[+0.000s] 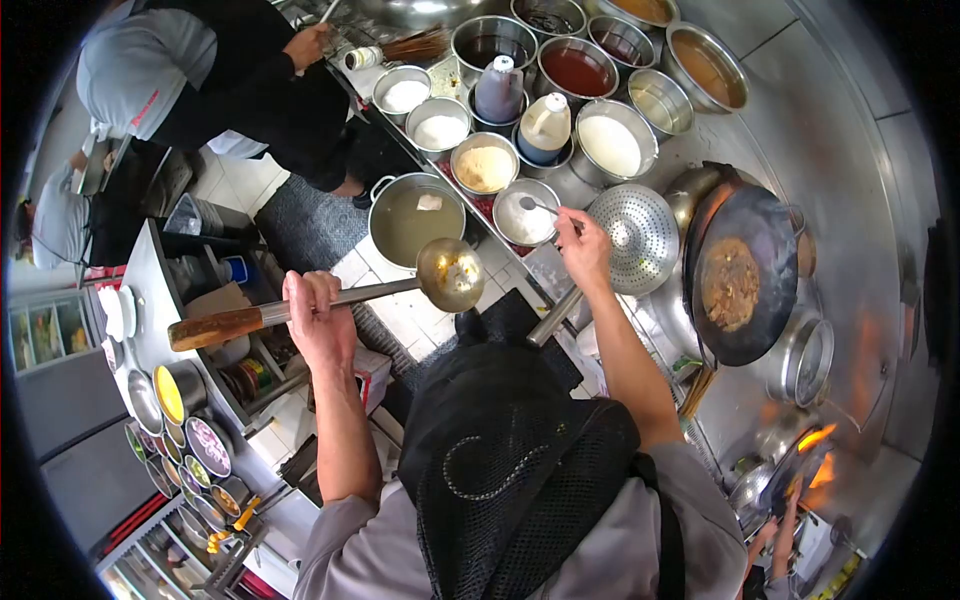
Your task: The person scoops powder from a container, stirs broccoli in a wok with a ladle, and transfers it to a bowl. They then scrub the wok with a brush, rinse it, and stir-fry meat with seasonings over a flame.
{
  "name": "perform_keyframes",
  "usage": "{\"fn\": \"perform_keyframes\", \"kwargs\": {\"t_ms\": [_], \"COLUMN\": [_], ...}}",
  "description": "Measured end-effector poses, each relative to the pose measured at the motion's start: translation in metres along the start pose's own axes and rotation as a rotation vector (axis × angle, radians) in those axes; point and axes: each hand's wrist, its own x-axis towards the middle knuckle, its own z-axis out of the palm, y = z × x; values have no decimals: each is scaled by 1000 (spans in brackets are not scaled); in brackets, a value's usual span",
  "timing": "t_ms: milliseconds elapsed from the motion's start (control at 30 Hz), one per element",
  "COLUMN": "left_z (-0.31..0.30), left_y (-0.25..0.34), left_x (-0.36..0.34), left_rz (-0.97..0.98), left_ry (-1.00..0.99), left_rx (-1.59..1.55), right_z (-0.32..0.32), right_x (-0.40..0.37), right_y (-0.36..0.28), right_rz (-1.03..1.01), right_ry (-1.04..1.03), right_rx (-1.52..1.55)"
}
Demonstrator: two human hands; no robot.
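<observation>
My left hand (316,310) is wrapped round the shaft of a long ladle (450,278), just ahead of its wooden handle. The ladle's bowl points right and carries brownish residue. My right hand (583,248) pinches a small spoon (530,204), its tip over a metal bowl of white powder (520,226). A perforated strainer (640,240) lies just right of that hand, its handle slanting down under the forearm. Farther right, a black wok (777,265) holds brown food in sauce.
Metal pots of sauce (580,68) and squeeze bottles (546,125) crowd the counter ahead. A large pot of cloudy liquid (400,236) stands left of the counter. Flames (818,450) rise at lower right near another person's arms. A co-worker in a cap (150,70) is at upper left.
</observation>
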Motion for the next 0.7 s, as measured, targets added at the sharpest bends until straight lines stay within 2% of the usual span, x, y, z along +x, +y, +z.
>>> {"fn": "perform_keyframes", "kwargs": {"t_ms": [33, 167, 267, 333, 367, 433, 533, 700], "left_z": [-1, -3, -2, 4, 3, 2, 7, 10], "left_y": [0, -1, -1, -1, -1, -1, -1, -2], "left_x": [-1, -5, -4, -5, -5, -4, -3, 2], "left_rz": [2, 14, 19, 30, 30, 45, 49, 46], "left_ry": [-6, 5, -10, 36, 36, -13, 14, -34], "left_rx": [3, 35, 44, 58, 58, 69, 75, 60], "right_z": [2, 15, 11, 4, 1, -7, -24, -50], "right_x": [1, 4, 1, -5, -7, -11, -19, -26], "right_y": [-3, 9, 15, 15, 18, 22, 19, 10], "right_rz": [64, 15, 133, 292, 291, 304, 329, 323], "right_ry": [-44, -97, -121, -131, -130, -97, -49, 12], "right_rx": [1, 30, 148, 347, 347, 589, 702, 722]}}
